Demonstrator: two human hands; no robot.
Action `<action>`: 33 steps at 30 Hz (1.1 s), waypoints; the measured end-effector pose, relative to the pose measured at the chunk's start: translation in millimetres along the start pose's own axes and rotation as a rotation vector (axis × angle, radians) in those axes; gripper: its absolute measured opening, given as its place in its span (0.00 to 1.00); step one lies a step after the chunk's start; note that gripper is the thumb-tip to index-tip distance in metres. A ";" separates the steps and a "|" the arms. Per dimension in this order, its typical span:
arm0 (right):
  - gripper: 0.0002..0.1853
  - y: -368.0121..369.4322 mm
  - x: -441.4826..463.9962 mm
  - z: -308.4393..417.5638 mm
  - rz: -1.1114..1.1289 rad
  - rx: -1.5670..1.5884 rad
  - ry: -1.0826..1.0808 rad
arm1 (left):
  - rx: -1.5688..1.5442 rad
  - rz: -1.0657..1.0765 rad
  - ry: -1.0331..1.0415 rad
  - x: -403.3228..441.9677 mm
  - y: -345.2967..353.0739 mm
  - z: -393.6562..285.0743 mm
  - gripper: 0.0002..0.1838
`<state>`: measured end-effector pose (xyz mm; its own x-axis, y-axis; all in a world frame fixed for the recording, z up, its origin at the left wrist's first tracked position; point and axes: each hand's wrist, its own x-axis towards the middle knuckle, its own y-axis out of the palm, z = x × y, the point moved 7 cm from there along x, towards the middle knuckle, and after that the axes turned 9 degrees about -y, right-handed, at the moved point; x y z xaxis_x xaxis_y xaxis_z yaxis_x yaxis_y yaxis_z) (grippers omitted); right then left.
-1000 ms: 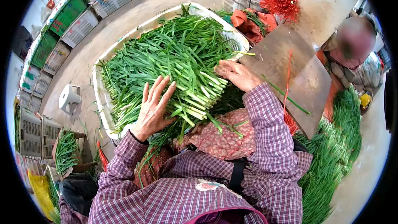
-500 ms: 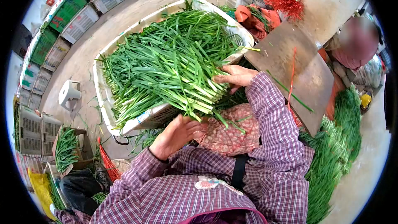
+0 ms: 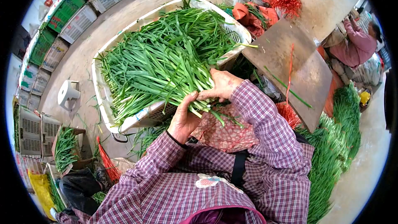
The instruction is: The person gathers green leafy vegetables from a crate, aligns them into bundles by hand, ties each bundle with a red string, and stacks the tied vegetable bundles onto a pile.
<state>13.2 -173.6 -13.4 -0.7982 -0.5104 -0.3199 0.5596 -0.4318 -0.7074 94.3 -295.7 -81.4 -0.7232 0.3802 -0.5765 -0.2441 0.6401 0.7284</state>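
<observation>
A white plastic crate (image 3: 98,95) is heaped with long green garlic chives (image 3: 157,54), pale stems toward me. Over the near rim, my right hand (image 3: 224,84) is closed around the stems of a bunch, its thumb reaching toward the left one. My left hand (image 3: 182,121) curls against the cut ends from the near left, its thumb meeting the right hand; its fingers are partly hidden below. Beneath my hands, a patterned pinkish-red cloth (image 3: 232,135) covers my lap, with a few loose green leaves on it.
A brown board (image 3: 290,58) on my right bears a red tie (image 3: 291,68) and a loose stalk. More chives (image 3: 331,157) lie on the floor at right. A white stool (image 3: 69,94) and stacked crates (image 3: 78,25) stand left. Another person (image 3: 358,43) sits at far right.
My hands have come together around the stem ends; the right moved left and gathered the stems into a tighter bunch. The left rose slightly toward it. The other person straightened up.
</observation>
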 end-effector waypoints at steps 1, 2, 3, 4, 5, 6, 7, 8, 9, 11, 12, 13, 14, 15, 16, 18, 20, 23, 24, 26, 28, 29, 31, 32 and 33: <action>0.44 3.5 5.7 -8.6 0.004 0.076 -0.036 | -0.005 0.033 -0.004 4.1 -3.8 0.6 0.16; 0.42 3.9 7.2 -11.0 0.008 0.151 -0.072 | -0.010 0.066 -0.007 6.9 -6.0 1.2 0.16; 0.37 5.9 5.7 -15.6 0.035 0.298 -0.048 | -0.010 0.065 -0.007 8.2 -8.8 2.1 0.16; 0.35 6.9 8.9 -24.1 0.052 0.276 0.008 | 0.006 0.077 0.006 8.6 -10.1 2.6 0.16; 0.35 7.3 7.8 -23.2 0.060 0.377 -0.045 | 0.022 0.089 0.020 7.8 -10.1 2.7 0.16; 0.34 7.2 6.6 -21.7 0.069 0.478 -0.097 | 0.021 0.087 0.019 5.8 -10.6 3.1 0.16; 0.34 6.8 6.9 -23.0 0.071 0.480 -0.096 | 0.044 0.082 0.021 2.4 -10.2 2.6 0.16; 0.34 7.6 7.3 -24.9 0.089 0.489 -0.066 | 0.067 0.076 0.022 -0.1 -11.3 1.9 0.17; 0.35 8.6 7.4 -26.0 0.108 0.499 -0.036 | 0.058 0.115 0.007 2.7 -16.2 2.4 0.18; 0.36 3.1 4.0 -22.7 0.106 0.482 -0.019 | 0.032 0.138 -0.037 -3.1 -15.3 3.1 0.20; 0.37 0.5 3.3 -22.4 0.100 0.463 -0.003 | 0.033 0.149 -0.020 -6.1 -11.4 1.6 0.21; 0.40 9.6 17.1 -38.7 0.150 0.345 0.002 | 0.004 0.156 -0.035 -7.1 -9.0 2.9 0.21; 0.40 5.1 18.5 -34.8 0.153 0.346 0.003 | -0.025 0.163 -0.051 -7.5 -7.8 4.7 0.22; 0.41 3.6 17.0 -29.5 0.215 0.326 0.007 | -0.050 0.197 -0.064 -4.7 -8.0 6.2 0.21; 0.42 4.9 15.4 -25.6 0.276 0.306 0.011 | -0.052 0.197 -0.067 -3.0 -5.6 6.7 0.21; 0.44 5.5 20.3 -22.2 0.182 0.196 -0.015 | -0.115 0.197 -0.111 1.6 2.3 10.0 0.22; 0.44 7.7 28.7 -10.9 0.105 -0.228 -0.107 | -0.140 0.152 -0.063 13.0 4.5 9.7 0.19; 0.39 4.3 12.9 4.9 0.009 -0.167 -0.100 | -0.063 0.082 -0.010 14.1 4.6 6.7 0.16; 0.37 -3.0 6.7 12.2 -0.022 -0.171 -0.078 | -0.065 0.084 0.000 11.4 5.0 5.4 0.15; 0.35 -10.0 2.1 11.2 0.045 -0.023 -0.036 | -0.052 0.112 -0.012 7.0 1.7 3.7 0.13; 0.30 -12.3 3.2 7.4 0.038 0.074 -0.126 | -0.010 0.060 -0.020 -1.4 -4.5 1.8 0.12; 0.28 -11.5 2.8 4.1 0.061 0.110 -0.080 | 0.021 0.041 0.012 -10.4 -5.4 -2.4 0.11; 0.27 -18.7 -2.2 1.6 0.097 0.133 -0.037 | 0.022 0.020 -0.017 -21.8 -18.7 -5.1 0.13; 0.26 -23.4 -5.8 -1.3 0.103 0.174 -0.026 | 0.024 0.024 -0.066 -26.2 -27.2 -4.6 0.15; 0.27 -17.4 -1.6 -14.2 0.155 0.265 -0.039 | 0.013 -0.054 -0.032 -40.8 -24.0 -8.7 0.17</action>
<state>1.5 -154.8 -9.5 -0.6924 -0.6116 -0.3827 0.7168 -0.5227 -0.4615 124.1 -332.4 -72.2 -0.6881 0.3664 -0.6263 -0.2735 0.6685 0.6916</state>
